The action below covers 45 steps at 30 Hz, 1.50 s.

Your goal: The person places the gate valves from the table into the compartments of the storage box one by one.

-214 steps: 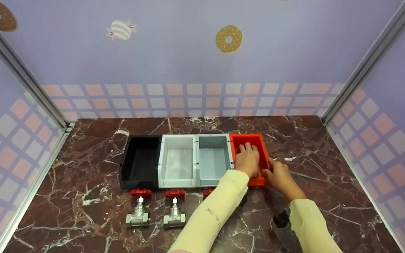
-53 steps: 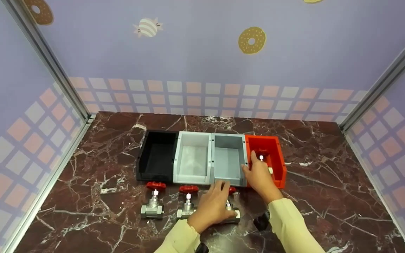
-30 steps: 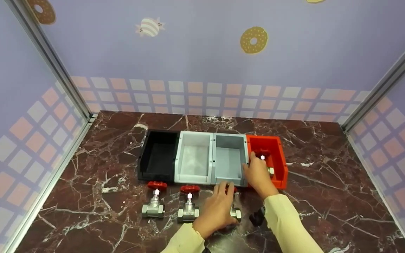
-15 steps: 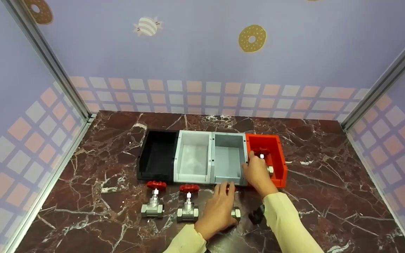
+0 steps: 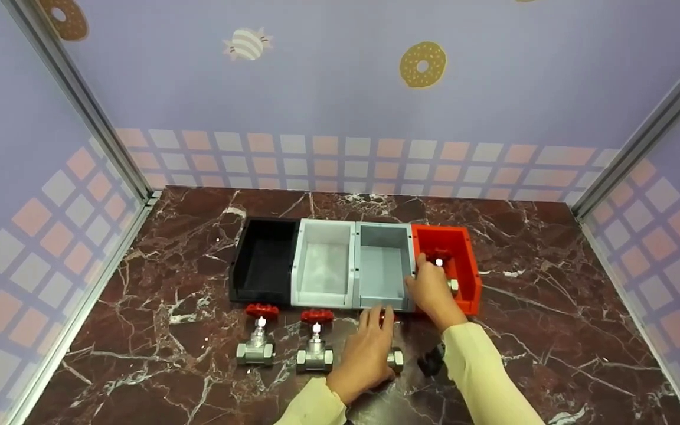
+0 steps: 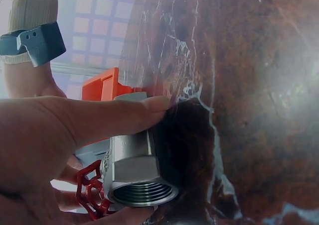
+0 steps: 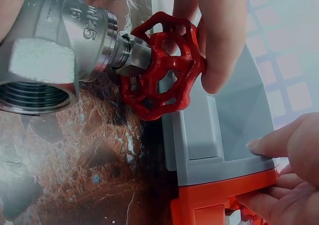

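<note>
My left hand point(image 5: 363, 355) grips a steel gate valve point(image 5: 396, 358) on the table, third in a row. In the left wrist view, the thumb lies along the valve's body and other fingers reach the red handwheel point(image 6: 92, 190). The right wrist view shows those fingertips against the wheel's far side. My right hand point(image 5: 434, 292) pinches the adjoining walls of the grey bin point(image 5: 382, 268) and orange bin point(image 5: 465, 265), thumb in the grey bin and fingers on the orange side. Another valve point(image 5: 452, 286) lies in the orange bin, partly hidden by that hand.
Two more red-wheeled valves, a left one point(image 5: 255, 352) and a middle one point(image 5: 315, 357), stand before the bins. A black bin point(image 5: 266, 260) and white bin point(image 5: 323, 268) adjoin the grey one. Walls enclose the marble-patterned table point(image 5: 169, 330).
Since the oldest frame, my left hand has moved out of the orange bin to the third valve. My right hand has shifted from that bin's right wall to its left. Lately both stay nearly still.
</note>
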### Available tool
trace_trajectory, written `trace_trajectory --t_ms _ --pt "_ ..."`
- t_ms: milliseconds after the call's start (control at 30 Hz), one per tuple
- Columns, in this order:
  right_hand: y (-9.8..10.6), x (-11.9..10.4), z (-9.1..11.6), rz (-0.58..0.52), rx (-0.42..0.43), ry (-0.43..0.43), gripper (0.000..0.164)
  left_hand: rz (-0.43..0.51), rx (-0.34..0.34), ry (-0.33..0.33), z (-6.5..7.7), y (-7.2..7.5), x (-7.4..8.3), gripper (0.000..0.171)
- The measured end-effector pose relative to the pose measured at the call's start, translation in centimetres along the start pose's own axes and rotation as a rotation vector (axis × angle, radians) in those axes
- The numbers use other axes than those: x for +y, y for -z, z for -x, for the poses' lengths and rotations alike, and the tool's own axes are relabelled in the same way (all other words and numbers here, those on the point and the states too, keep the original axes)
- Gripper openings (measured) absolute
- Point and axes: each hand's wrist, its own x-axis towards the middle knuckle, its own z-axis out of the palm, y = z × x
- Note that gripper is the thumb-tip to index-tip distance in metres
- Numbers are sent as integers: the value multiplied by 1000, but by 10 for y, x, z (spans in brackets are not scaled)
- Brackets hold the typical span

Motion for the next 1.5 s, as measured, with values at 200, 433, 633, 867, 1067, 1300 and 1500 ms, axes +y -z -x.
trace_trajectory --t_ms 200,433,633,867,1067,1300,1500 --pt "2 0 1 -9 -32 -10 68 -46 27 -13 0 -1 1 117" --pt "2 1 1 -12 -40 -4 70 -60 56 -7 1 -3 3 121" --pt "3 0 1 -16 -39 -8 70 -88 105 1 0 -7 6 119" --pt "3 -1 2 -13 -43 -28 71 -113 139 19 -1 -12 9 120" --pt "3 -1 2 -4 -34 -14 70 -137 171 12 -2 -16 9 117" --pt "3 0 2 35 -4 29 66 -153 220 -24 -2 -17 7 115" --pt "4 -1 2 1 -40 -6 70 -134 203 -45 -2 -15 5 115"
